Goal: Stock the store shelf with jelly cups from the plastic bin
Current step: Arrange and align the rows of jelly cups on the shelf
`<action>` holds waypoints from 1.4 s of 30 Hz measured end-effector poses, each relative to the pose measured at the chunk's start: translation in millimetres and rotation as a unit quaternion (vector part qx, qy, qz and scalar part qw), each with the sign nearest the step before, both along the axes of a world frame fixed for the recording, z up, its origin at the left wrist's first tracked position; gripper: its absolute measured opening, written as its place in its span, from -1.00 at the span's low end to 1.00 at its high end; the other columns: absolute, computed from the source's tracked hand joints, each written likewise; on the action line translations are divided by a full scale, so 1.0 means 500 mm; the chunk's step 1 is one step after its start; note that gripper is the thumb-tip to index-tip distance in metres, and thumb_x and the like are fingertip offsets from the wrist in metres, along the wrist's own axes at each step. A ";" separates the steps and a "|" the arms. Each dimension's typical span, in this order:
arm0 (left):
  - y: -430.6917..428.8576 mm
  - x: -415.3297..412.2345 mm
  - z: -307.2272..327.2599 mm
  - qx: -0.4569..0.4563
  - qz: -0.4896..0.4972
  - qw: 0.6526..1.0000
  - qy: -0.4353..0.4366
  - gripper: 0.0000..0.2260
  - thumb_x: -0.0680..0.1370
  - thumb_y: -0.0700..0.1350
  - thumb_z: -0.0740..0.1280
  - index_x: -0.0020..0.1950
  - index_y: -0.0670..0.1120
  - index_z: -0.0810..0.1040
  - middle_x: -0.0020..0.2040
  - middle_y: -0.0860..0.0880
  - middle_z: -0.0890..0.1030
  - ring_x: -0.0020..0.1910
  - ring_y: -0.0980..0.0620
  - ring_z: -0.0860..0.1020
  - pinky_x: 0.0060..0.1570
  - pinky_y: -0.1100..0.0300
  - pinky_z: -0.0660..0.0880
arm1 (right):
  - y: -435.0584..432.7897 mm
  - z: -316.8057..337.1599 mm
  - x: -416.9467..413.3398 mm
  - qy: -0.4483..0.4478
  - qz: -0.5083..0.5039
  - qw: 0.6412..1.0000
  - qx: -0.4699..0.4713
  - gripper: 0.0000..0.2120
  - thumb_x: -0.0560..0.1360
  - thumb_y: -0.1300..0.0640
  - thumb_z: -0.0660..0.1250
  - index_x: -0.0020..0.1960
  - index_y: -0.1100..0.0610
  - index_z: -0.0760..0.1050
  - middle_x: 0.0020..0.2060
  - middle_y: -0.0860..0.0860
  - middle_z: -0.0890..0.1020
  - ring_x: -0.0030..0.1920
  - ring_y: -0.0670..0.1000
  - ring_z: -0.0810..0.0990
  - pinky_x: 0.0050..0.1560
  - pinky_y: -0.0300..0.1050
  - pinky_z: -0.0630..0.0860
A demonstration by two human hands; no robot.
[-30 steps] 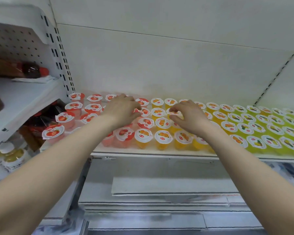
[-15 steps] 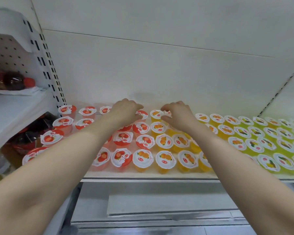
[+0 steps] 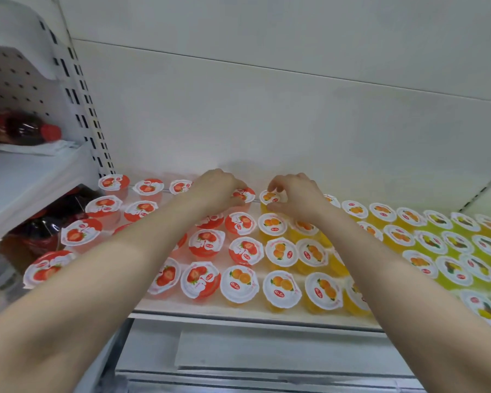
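Both arms reach to the back row of shelf [image 3: 238, 309].

L hand [image 3: 214, 191]: fingers curled down over rim of a strawberry cup [image 3: 243, 195], gripping it. Cup sits upright on shelf, close to rear wall [image 3: 267, 123].

R hand [image 3: 299, 198]: thumb + fingertips pinch the lid edge of an orange cup [image 3: 269, 197]. It's also in the back row, upright, just beside the strawberry one.

We log 3 colour blocks, L to R: red cups [image 3: 207, 242], orange cups [image 3: 281, 252], green cups [image 3: 454, 269]. All lids up. Orange + green rows are close-packed; red is spaced looser toward far L.

Adjacent bay, upper L: dark bottle [image 3: 23, 129] w/ red cap, lying on its side.
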State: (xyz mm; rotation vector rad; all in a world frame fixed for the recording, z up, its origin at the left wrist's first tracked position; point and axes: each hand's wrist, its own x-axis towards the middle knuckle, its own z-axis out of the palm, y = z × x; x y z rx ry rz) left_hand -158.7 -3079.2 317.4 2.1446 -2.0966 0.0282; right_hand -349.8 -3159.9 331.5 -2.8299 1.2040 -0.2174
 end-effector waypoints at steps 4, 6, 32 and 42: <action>-0.006 0.001 -0.003 0.000 0.006 1.000 0.003 -0.63 0.56 0.16 0.29 0.34 0.11 0.53 0.21 0.00 0.62 0.16 -0.08 0.53 0.08 0.06 0.49 | -0.006 -0.004 0.002 0.000 -0.015 0.999 0.033 -0.65 0.46 -0.17 0.39 0.18 -0.07 0.51 0.15 -0.02 0.60 0.18 0.07 0.48 0.20 0.06 0.46; -0.006 0.000 -0.003 -0.004 0.009 1.000 0.001 -0.63 0.56 0.16 0.29 0.34 0.11 0.53 0.21 0.00 0.62 0.16 -0.08 0.53 0.07 0.06 0.49 | -0.006 -0.008 0.005 -0.018 -0.018 0.999 0.046 -0.67 0.46 -0.17 0.41 0.16 -0.07 0.52 0.13 -0.03 0.62 0.17 0.06 0.49 0.20 0.08 0.47; 0.090 -0.026 0.022 0.057 -0.077 0.995 0.019 -0.55 0.50 0.19 0.37 0.36 0.13 0.50 0.18 0.08 0.61 0.12 0.03 0.50 -0.04 0.18 0.31 | 0.069 0.002 -0.062 -0.015 0.038 0.997 0.062 -0.62 0.36 -0.23 0.46 0.09 -0.08 0.59 -0.02 -0.15 0.62 0.00 -0.08 0.48 0.04 -0.03 0.53; 0.093 -0.040 0.009 -0.005 -0.054 0.999 0.002 -0.60 0.54 0.14 0.32 0.34 0.04 0.53 0.13 -0.01 0.65 0.09 -0.06 0.54 0.00 0.10 0.48 | 0.081 -0.006 -0.057 0.003 0.014 1.000 0.015 -0.61 0.44 -0.25 0.36 0.17 -0.06 0.59 0.05 -0.06 0.64 0.13 0.01 0.46 0.11 0.05 0.51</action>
